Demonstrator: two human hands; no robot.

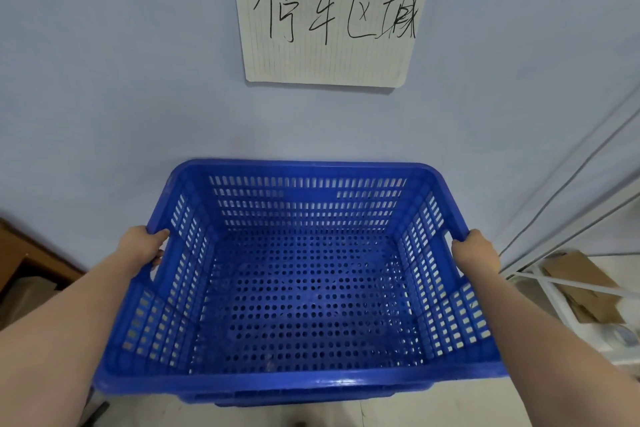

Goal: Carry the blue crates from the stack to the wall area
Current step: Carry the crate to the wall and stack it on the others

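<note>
An empty blue perforated crate (301,291) fills the lower middle of the view, its far rim close to the pale blue wall (138,97). My left hand (143,246) grips the handle slot on its left side. My right hand (476,251) grips the rim at the handle on its right side. Under the front rim, the edge of another blue crate (294,397) shows, seemingly nested beneath. Whether the held crate rests on it or hangs above it cannot be told.
A lined paper sign (329,10) with handwritten characters hangs on the wall above the crate. A white metal rack (561,291) with flattened cardboard (585,284) stands at right. Brown wooden furniture (24,253) sits at the left edge. Light floor shows below.
</note>
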